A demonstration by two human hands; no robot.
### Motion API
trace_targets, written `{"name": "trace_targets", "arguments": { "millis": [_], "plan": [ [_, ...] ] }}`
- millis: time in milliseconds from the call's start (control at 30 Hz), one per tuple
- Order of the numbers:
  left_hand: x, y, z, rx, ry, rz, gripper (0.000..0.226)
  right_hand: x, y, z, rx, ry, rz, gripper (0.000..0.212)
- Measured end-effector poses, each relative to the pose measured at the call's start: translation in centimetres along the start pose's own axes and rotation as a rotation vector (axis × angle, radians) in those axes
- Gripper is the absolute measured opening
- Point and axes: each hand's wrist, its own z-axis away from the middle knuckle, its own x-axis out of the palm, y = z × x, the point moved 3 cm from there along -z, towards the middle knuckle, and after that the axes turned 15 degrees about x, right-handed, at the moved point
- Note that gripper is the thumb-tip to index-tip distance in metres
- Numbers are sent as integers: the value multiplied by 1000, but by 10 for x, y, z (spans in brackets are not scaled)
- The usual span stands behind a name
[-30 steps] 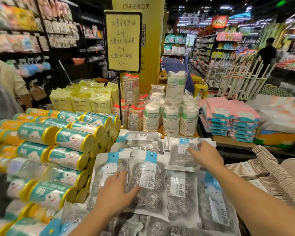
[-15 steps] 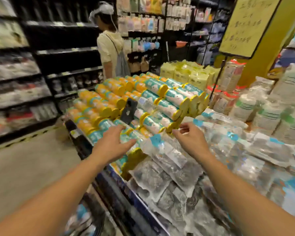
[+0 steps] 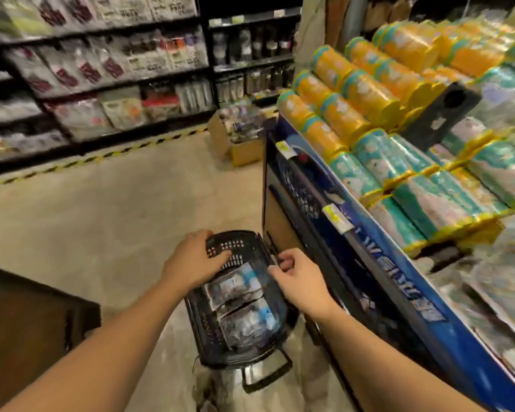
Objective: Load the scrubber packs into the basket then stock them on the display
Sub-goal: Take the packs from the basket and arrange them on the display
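The basket (image 3: 235,295) is down on the floor at six o'clock with scrubber packs (image 3: 241,304) inside, left hand (image 3: 191,260) spread on its far rim, right hand (image 3: 298,281) loosely curled and empty; several packs are best gathered together.
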Motion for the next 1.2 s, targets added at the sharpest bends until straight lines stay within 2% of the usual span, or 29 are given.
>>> {"name": "trace_targets", "arguments": {
  "millis": [67, 200, 333, 400, 467, 567, 700, 800, 867, 933, 1067, 1133, 1200],
  "plan": [
    [8, -50, -23, -2, -80, 11, 60, 55, 7, -29, 133, -42, -2, 36],
    [39, -150, -76, -45, -188, -17, 78, 147, 35, -93, 429, -109, -52, 43],
    [94, -229, -129, -77, -305, -14, 63, 231, 87, -163, 718, -77, -202, 49],
    [135, -269, -158, -87, -339, -17, 71, 271, 117, -196, 842, -61, -256, 52],
    [181, -302, -185, -92, -343, -4, 75, 313, 153, -230, 910, -58, -304, 62],
    [251, -341, -217, -104, -337, 14, 60, 372, 209, -278, 957, -99, -363, 85],
    [339, -382, -251, -146, -310, 60, 55, 448, 300, -334, 1121, -148, -471, 109],
    [401, -410, -276, -209, -311, 99, 70, 499, 363, -368, 1216, -135, -549, 113],
    [435, -427, -290, -243, -322, 88, 76, 507, 363, -382, 1264, -109, -591, 120],
    [467, -449, -300, -280, -380, 66, 80, 508, 355, -388, 1335, -105, -648, 110],
    [516, -483, -312, -279, -491, 19, 108, 518, 359, -397, 1453, -164, -788, 67],
    [531, -494, -312, -281, -552, -38, 115, 522, 360, -398, 1456, -213, -805, 64],
    [537, -499, -311, -257, -552, -86, 114, 523, 360, -398, 1429, -250, -793, 63]
  ]
}}
